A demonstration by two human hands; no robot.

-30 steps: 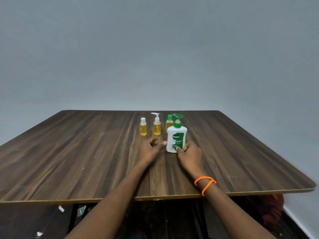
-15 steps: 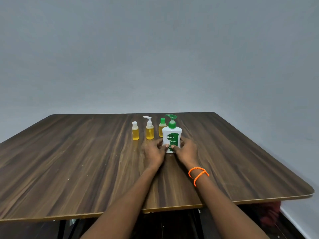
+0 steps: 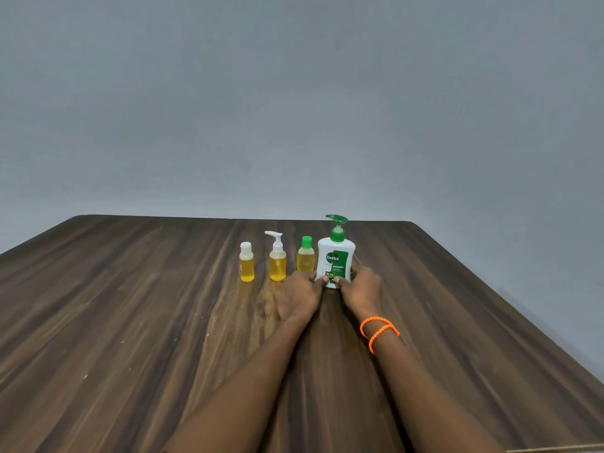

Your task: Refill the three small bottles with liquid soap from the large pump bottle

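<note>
Since 0.5 s ago the large pump bottle (image 3: 335, 256) sits further from the table's near edge, now in line with the 3 small bottles; both hands went with it and kept their hold on its base.

Large pump bottle: white body, green label, green pump head. Upright on the wooden table (image 3: 130, 322), at the right end of the row, just beside the green-capped bottle (image 3: 306, 256).

Left hand (image 3: 299, 295): on the table at the bottle's lower left, thumb tip pressed on the front of the base, fingers curled toward its left side. It hides the bottom of the green-capped bottle; contact with that bottle cannot be told.

Right hand (image 3: 362, 289): on the lower right, thumb tip on the front beside the left thumb, fingers wrapped behind the right side of the base. So the bottle is clamped between the 2 hands, low on its body. 2 loops of orange bracelet (image 3: 377, 330) on the right wrist.

Small bottles, left to right, all upright with yellow liquid:
1. white-capped bottle (image 3: 246, 266), about 2/3 full
2. white pump bottle (image 3: 277, 258), roughly 1/2 full
3. green-capped bottle, level near its shoulder

Bottles 1 and 2 stand apart from each other and untouched. Grey wall (image 3: 294, 109) behind the table
</note>
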